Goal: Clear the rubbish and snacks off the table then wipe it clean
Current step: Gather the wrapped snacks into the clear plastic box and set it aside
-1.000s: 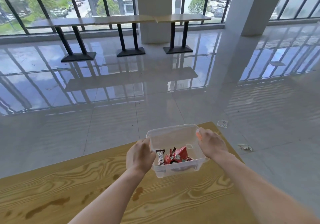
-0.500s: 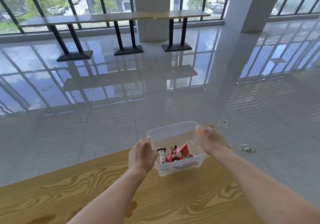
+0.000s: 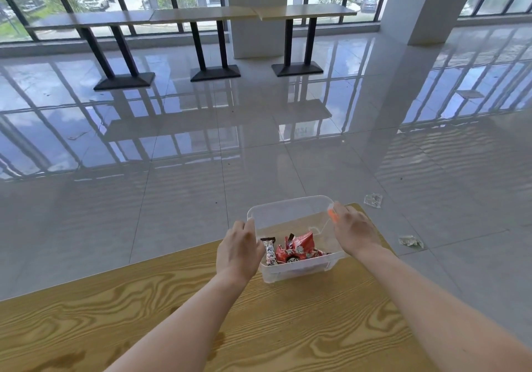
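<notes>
From the head camera, your left hand (image 3: 240,252) and right hand (image 3: 355,232) grip the two short sides of the clear plastic box (image 3: 290,216), fingers curled over its rim. The box sits at the far right corner of the wooden table (image 3: 144,314), close to the far edge. Inside lie red snack packets (image 3: 299,249) and a small white-and-black wrapped sweet (image 3: 269,249) (heaped toward the near wall). Two crumpled wrappers (image 3: 372,199) lie on the tiled floor (image 3: 172,199) beyond the table's right corner, the nearer one (image 3: 410,240) beside your right wrist.
</notes>
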A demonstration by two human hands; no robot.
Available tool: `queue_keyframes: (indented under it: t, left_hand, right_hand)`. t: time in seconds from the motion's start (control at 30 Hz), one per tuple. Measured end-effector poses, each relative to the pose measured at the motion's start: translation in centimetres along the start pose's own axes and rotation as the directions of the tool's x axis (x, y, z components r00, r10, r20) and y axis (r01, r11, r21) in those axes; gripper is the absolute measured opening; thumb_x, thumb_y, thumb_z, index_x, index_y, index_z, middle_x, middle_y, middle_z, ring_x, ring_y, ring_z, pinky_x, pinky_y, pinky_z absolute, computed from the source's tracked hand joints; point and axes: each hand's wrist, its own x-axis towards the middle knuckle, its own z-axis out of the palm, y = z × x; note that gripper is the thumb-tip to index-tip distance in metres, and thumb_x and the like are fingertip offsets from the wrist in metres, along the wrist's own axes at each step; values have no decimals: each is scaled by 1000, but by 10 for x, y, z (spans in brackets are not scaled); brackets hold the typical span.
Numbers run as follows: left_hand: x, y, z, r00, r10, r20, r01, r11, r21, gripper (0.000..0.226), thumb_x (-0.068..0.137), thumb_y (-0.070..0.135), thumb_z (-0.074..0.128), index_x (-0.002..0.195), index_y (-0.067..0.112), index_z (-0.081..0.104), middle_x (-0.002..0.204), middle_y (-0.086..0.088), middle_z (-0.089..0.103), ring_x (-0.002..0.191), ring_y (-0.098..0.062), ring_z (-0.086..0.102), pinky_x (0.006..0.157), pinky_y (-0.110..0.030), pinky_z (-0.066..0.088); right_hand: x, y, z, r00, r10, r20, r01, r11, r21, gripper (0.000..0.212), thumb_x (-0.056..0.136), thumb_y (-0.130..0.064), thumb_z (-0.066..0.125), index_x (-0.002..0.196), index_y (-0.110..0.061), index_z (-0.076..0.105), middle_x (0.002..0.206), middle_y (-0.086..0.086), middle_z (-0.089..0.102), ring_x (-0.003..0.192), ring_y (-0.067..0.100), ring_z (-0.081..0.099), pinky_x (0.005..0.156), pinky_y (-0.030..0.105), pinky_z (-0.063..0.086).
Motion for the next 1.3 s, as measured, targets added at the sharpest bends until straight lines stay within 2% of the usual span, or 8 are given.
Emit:
queue_keyframes:
  t: [0.2, 0.33, 0.5, 0.7, 0.87, 1.07, 1.3]
  left_hand:
    - [-7, 1, -9, 1000, 11, -15, -12, 999, -51, 59, 94, 34, 52, 146, 18, 30, 122, -6, 50, 104, -21, 52, 79, -31, 49]
    - [-20, -5, -22, 997, 54, -46, -54, 998, 13, 66, 89, 41, 55, 145, 23, 25, 127, -4, 46, 111, -23, 50, 84, -36, 49]
    - [-43, -24, -49, 997, 6, -79, 3, 994, 107, 71, 90, 47, 50, 148, 20, 20, 148, -8, 34, 137, -26, 32, 102, -43, 41]
    - [-92, -68, -94, 983, -46, -180, 72, 987, 143, 72, 91, 48, 50, 149, 19, 19, 153, -12, 29, 144, -29, 24, 112, -48, 34]
    - [-149, -121, -136, 959, -136, -251, 175, 974, 142, 73, 91, 49, 50, 150, 20, 19, 156, -12, 26, 146, -29, 20, 114, -49, 29]
    - [-242, -200, -183, 895, -288, -341, 348, 928, 130, 74, 89, 50, 52, 150, 22, 22, 156, -11, 27, 146, -29, 20, 114, -50, 28]
    - [-323, -294, -231, 837, -419, -354, 496, 853, 164, 77, 87, 52, 52, 151, 21, 22, 156, -12, 27, 147, -30, 18, 113, -52, 27]
  right_hand:
    - [-11, -6, -12, 1000, 2, 20, -2, 1000, 19, 38, 90, -28, 68, 122, -14, 54, 116, 11, 60, 104, 31, 56, 81, 36, 46]
    - [-24, -19, -23, 999, -45, -3, 45, 999, -5, 46, 90, -28, 67, 129, -10, 53, 121, 10, 61, 113, 29, 54, 89, 36, 47]
    - [-46, -60, -40, 992, -123, -26, 123, 992, 10, 48, 91, -34, 66, 130, -9, 54, 125, 9, 60, 117, 29, 54, 93, 37, 47]
    - [-77, -134, -49, 961, -277, -14, 278, 958, 72, 48, 91, -37, 65, 130, -12, 55, 130, 6, 58, 121, 29, 51, 95, 42, 48]
    - [-112, -209, -43, 900, -435, -9, 433, 894, 112, 54, 92, -36, 65, 139, -15, 48, 133, 6, 57, 124, 29, 49, 98, 39, 44]
    - [-170, -316, -10, 776, -631, 23, 623, 771, 129, 58, 92, -35, 65, 142, -13, 48, 136, 5, 57, 124, 29, 51, 99, 38, 43]
    - [-231, -449, 23, 676, -735, 60, 713, 672, 200, 58, 92, -37, 64, 143, -14, 48, 136, 6, 57, 126, 28, 50, 98, 36, 43]
